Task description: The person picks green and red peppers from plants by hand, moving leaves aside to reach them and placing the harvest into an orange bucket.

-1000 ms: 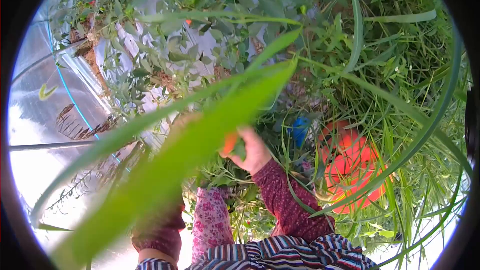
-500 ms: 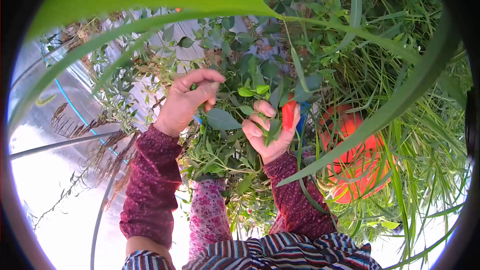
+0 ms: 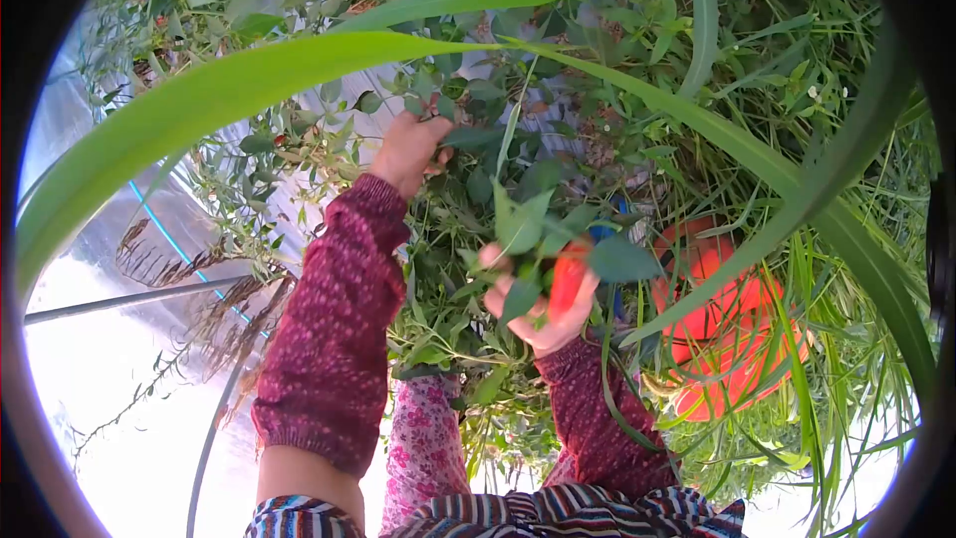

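My right hand [image 3: 548, 324], low among the leaves, is closed around a red pepper [image 3: 569, 279]. Green leaves [image 3: 520, 224] cover part of its fingers. Farther forward, my left hand [image 3: 406, 151] reaches into the pepper plants with its fingers bent together. What those fingers grip, if anything, is hidden by the hand and the dark leaves [image 3: 473, 136] beside it. Both forearms wear dark red patterned sleeves.
Right of my right hand, a red container [image 3: 732, 339] sits behind tall grass [image 3: 827, 289]. A long grass blade [image 3: 269, 70] arches across the view up close. On the left are plastic sheeting [image 3: 90, 369], a blue line [image 3: 164, 224] and a grey pole [image 3: 139, 299].
My left hand has moved forward and right into the foliage. My right hand has drawn slightly back towards my body, still holding the red pepper. The near grass blade has shifted down in view.
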The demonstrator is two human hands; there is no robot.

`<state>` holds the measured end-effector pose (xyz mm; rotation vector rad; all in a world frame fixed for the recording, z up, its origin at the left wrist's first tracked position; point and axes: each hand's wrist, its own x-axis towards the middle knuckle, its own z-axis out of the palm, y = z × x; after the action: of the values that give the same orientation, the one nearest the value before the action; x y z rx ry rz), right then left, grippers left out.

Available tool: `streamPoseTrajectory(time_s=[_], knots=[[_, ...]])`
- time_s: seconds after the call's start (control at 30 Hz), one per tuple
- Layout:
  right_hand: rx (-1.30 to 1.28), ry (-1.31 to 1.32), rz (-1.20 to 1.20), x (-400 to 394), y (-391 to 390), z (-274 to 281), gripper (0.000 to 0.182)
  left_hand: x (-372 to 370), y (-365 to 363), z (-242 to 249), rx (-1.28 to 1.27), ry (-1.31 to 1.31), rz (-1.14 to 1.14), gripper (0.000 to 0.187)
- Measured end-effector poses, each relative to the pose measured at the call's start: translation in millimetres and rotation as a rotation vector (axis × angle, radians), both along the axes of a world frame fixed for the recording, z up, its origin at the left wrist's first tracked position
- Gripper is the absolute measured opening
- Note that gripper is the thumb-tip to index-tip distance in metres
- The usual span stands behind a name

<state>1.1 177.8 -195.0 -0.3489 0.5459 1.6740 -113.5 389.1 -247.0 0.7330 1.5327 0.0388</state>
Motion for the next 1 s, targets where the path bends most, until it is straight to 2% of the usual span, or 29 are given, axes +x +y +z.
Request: streamPoseTrajectory(time_s=[0.03, 0.07, 0.1, 0.13, 0.17, 0.2, 0.27, 0.33, 0.4, 0.43, 0.47, 0.53, 0.67, 0.7, 0.8, 0.83, 0.87, 0.93, 0.97, 1.0], knots=[[0.218, 0.022, 0.036, 0.4, 4.8, -5.7, 0.057, 4.0, 0.2, -5.8, 0.061, -0.108, 0.059, 0.038], [0.220, 0.019, 0.033, 1.4, 7.1, -4.7, 0.057, 7.6, 0.2, -10.8, 0.117, -0.215, 0.115, 0.040], [0.198, -0.024, 0.044, 4.4, 14.9, 3.4, 0.056, 10.1, 1.0, -16.1, 0.117, -0.216, 0.107, 0.040], [0.178, -0.066, 0.056, 6.0, 19.5, 7.5, 0.056, 11.9, 2.2, -20.6, 0.141, -0.303, 0.244, 0.037], [0.194, 0.085, -0.071, 2.0, 13.6, 0.3, 0.048, 11.7, 2.4, -23.7, 0.163, -0.390, 0.383, 0.035], [0.192, 0.085, -0.077, 2.1, 13.7, -0.5, 0.048, 14.8, 3.6, -19.0, 0.160, -0.388, 0.378, 0.035], [-0.099, 0.153, -0.139, 3.4, 15.4, -1.3, 0.041, 17.7, 4.6, -4.7, 0.177, -0.019, 0.083, 0.028], [-0.061, 0.141, -0.119, 5.0, 17.6, -1.6, 0.042, 14.8, 2.7, 16.0, 0.227, -0.028, 0.074, 0.025], [0.011, 0.123, -0.066, 4.8, 18.7, -0.9, 0.042, 0.0, 1.5, 35.4, 0.020, -0.034, 0.000, 0.029], [0.044, 0.112, -0.040, 4.9, 18.2, -0.4, 0.043, 7.7, 4.6, 53.0, 0.103, -0.016, -0.213, 0.025], [0.044, 0.112, -0.045, 6.9, 18.4, -0.5, 0.043, 10.9, 3.4, 63.1, 0.103, -0.017, -0.218, 0.025], [0.166, 0.203, -0.083, 10.5, 19.4, -0.3, 0.044, 13.1, -2.0, 79.6, 0.055, -0.115, 0.052, 0.025], [0.120, 0.138, -0.114, 8.5, 24.6, 2.4, 0.042, 22.5, -8.7, 101.8, -0.081, -0.074, 0.122, 0.030], [0.120, 0.136, -0.116, 8.3, 24.4, -0.4, 0.042, 14.9, -4.6, 104.2, -0.076, -0.091, -0.023, 0.031], [0.089, 0.155, -0.216, 6.5, 24.3, -4.6, 0.038, 3.5, -8.4, 106.8, -0.101, -0.007, -0.088, 0.033], [-0.045, 0.115, -0.167, 9.1, 27.6, -0.2, 0.038, 1.5, -9.0, 114.2, 0.037, -0.100, -0.515, 0.030], [-0.179, 0.075, -0.120, 10.3, 29.5, 2.3, 0.038, 5.5, -15.5, 115.9, 0.035, -0.100, -0.520, 0.030], [-0.200, 0.052, -0.101, 8.0, 23.8, 0.7, 0.037, 17.1, -30.8, 116.4, -0.122, -0.097, -0.582, 0.025], [-0.209, 0.002, -0.107, 8.0, 24.6, -0.6, 0.036, 5.7, -31.5, 104.6, -0.014, -0.010, -0.478, 0.020], [-0.218, -0.052, -0.115, 9.4, 26.0, -2.6, 0.035, 1.9, -22.4, 103.2, -0.008, -0.016, -0.485, 0.020]])
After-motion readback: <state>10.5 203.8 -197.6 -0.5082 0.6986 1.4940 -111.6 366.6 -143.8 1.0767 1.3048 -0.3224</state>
